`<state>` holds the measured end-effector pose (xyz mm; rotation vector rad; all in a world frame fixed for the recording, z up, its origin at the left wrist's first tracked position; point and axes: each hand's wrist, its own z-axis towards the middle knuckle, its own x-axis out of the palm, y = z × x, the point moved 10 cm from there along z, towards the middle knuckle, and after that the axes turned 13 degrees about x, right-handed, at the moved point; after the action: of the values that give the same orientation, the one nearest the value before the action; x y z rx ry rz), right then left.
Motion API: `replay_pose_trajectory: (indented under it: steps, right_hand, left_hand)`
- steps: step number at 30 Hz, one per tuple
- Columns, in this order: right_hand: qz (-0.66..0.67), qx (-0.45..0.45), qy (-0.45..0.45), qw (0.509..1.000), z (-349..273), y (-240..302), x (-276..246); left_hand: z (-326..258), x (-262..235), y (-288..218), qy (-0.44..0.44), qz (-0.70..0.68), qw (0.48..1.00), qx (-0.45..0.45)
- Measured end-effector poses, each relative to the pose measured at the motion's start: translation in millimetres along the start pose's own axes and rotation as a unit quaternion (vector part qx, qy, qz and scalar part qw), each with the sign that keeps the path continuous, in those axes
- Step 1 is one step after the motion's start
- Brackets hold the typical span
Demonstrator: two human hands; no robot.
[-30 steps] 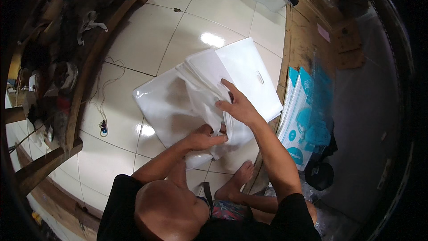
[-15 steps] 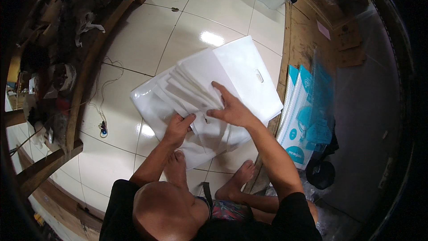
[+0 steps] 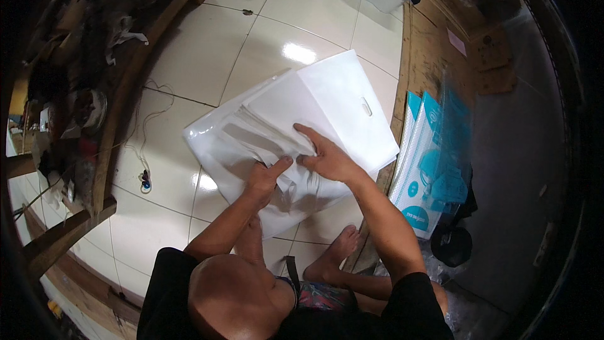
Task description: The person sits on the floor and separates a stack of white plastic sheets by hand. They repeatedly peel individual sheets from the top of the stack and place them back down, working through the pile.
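A stack of white plastic bags (image 3: 343,91) lies spread at a slant over the floor in front of me. The upper bag on the right has an oval handle hole. Across the stack, several loose white layers (image 3: 267,116) are folded and bunched between my hands. My left hand (image 3: 267,181) grips their near edge, thumb on top and the other fingers hidden beneath. My right hand (image 3: 327,156) holds the bunched layers from the right, forefinger stretched along them and thumb toward the left thumb. Both thumbs are close together.
Blue and white printed packages (image 3: 421,170) lean beside the wooden platform (image 3: 402,88) on the right. A dark round object (image 3: 452,245) lies below them. Wooden shelving (image 3: 135,88) full of clutter stands left. A thin cord (image 3: 145,145) trails over the tiles. My bare feet flank the stack's near side.
My left hand has moved right and slightly up, toward my right hand. My right hand has shifted slightly down, and the white layers are bunched closer together.
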<state>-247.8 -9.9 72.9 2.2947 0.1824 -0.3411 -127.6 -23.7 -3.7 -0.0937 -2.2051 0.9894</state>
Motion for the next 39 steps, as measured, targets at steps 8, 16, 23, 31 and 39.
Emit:
replay_pose_trajectory:
  steps: [8, 16, 23, 31, 39]
  right_hand:
    - [0.153, 0.064, -0.088, 0.982, -11.5, 1.4, -65.7]
    - [-0.113, -0.032, -0.051, 0.992, -10.4, 27.9, -17.3]
    - [-0.093, 0.051, 0.008, 0.994, -7.2, 13.1, 4.3]
    - [0.063, 0.0, -0.054, 0.997, -18.6, 17.7, -54.5]
    - [-0.134, -0.007, -0.001, 0.991, -4.1, 23.0, 14.5]
  left_hand:
    - [-4.2, -57.6, 5.3, -0.076, 0.111, 0.991, 0.009]
    - [2.7, -18.1, 1.8, -0.043, 0.059, 0.997, 0.001]
    - [4.7, 12.0, -3.7, -0.01, -0.027, 0.999, 0.024]
    - [-5.5, -0.1, -6.1, 0.053, -0.043, 0.997, -0.036]
    - [11.5, -10.0, -4.1, -0.038, 0.112, 0.993, 0.03]
